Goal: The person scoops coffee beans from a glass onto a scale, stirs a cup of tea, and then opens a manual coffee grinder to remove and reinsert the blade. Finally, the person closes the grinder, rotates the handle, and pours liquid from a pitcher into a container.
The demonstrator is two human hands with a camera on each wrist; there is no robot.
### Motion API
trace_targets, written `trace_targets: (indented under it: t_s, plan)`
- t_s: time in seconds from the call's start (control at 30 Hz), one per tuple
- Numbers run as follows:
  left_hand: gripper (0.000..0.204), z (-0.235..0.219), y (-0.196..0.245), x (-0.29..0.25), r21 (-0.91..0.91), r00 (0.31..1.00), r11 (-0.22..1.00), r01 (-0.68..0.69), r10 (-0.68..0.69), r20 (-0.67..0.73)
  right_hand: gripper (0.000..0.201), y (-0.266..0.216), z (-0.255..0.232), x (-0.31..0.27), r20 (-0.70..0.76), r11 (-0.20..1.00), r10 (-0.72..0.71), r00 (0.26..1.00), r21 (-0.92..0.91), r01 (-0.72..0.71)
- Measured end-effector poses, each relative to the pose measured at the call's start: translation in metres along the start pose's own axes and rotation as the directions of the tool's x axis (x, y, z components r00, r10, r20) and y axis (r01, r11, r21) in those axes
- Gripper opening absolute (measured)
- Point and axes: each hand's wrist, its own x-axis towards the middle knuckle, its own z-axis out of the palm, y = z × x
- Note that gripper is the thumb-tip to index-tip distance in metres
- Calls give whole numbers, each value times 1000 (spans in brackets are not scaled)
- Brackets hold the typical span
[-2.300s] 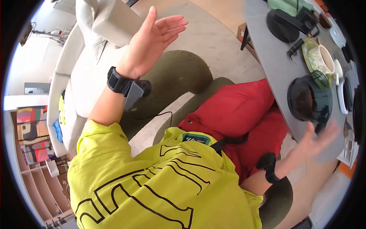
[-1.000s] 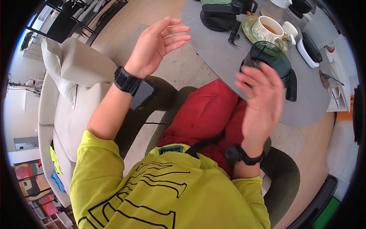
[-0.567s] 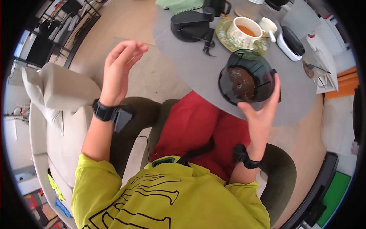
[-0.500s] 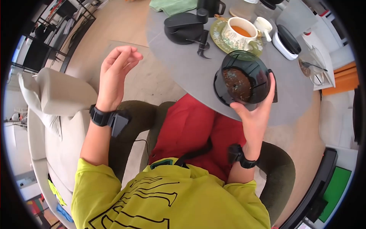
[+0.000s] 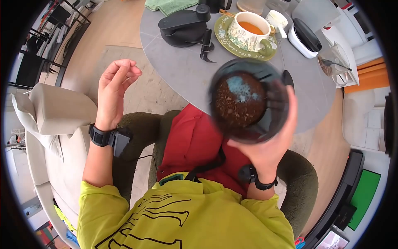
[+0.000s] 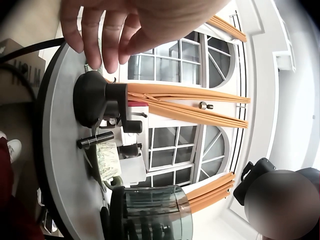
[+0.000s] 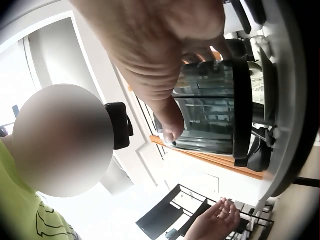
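Note:
My right hand point(image 5: 271, 141) grips a dark see-through round container point(image 5: 277, 103) by its side, thumb at the near edge. Brown granules with a pale blue patch point(image 5: 240, 89) show inside. The right wrist view has the hand point(image 7: 165, 55) wrapped over the container's clear wall point(image 7: 207, 117). My left hand point(image 5: 112, 93) is raised left of the table, fingers loosely bent, holding nothing. In the left wrist view that hand point(image 6: 125, 30) hangs above a black lidded device point(image 6: 90, 100), apart from it.
The grey table point(image 5: 178, 68) bears a black device point(image 5: 182, 29) with a handle, a patterned cup point(image 5: 248, 35) of orange liquid on a green plate point(image 5: 222, 35), a small white cup point(image 5: 277, 18), a white-and-black case point(image 5: 304, 39) and a green cloth point(image 5: 170, 5). A sofa point(image 5: 62, 108) stands left.
My right hand reached the container, took hold of its side and lifted it from the table towards me. The left hand has lowered and its fingers have bent. The view has turned.

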Motion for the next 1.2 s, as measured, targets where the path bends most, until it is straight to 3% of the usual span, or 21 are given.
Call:
trace_targets:
  t_s: [0.03,0.1,0.17,0.23,0.3,0.43,0.57,0.63,0.7,0.77,1.03,1.13,1.17,1.2]
  plan:
    - [18,0,-1,0,7,1000,1000,-1,1,5,130,-3,0,0,98,999,-24,995,-43,28]
    - [18,1,0,0,14,1000,1000,7,-7,12,127,-4,5,-5,124,996,-84,989,42,79]
    - [18,2,1,-1,11,1000,1000,6,-6,13,125,3,5,-7,-133,992,75,988,110,-60]
    - [19,3,2,-2,18,1000,1000,1,-2,14,127,8,3,-7,-164,999,37,986,9,-36]
    - [19,4,2,-2,25,1000,1000,0,0,18,124,-3,4,-10,68,1000,14,998,-4,-14]
    - [19,3,3,-2,38,999,999,-8,6,44,121,8,-1,-5,-187,989,110,976,119,-88]
    - [19,5,3,-3,50,999,999,-6,4,33,117,16,3,3,-142,995,21,990,100,-7]
    - [19,7,5,-4,65,1000,998,-6,4,28,113,25,9,9,-198,979,91,976,199,-51]
    - [19,7,4,-3,74,999,997,-30,28,29,111,33,8,12,-206,986,97,974,155,-66]
    - [18,11,5,-4,85,998,995,-56,53,30,110,40,10,16,-210,997,31,977,-67,-46]
    - [17,21,7,-3,131,993,984,-119,115,36,112,40,18,15,-164,997,61,985,-26,-66]
    - [18,31,11,-4,505,956,816,-281,285,71,112,45,12,13,-131,998,12,991,-57,-20]
    - [18,35,15,-5,507,955,814,-284,289,70,112,49,9,12,-105,995,-32,994,-98,21]
    - [17,39,21,-6,617,919,694,-371,370,137,112,51,6,10,-107,995,-36,994,-95,25]
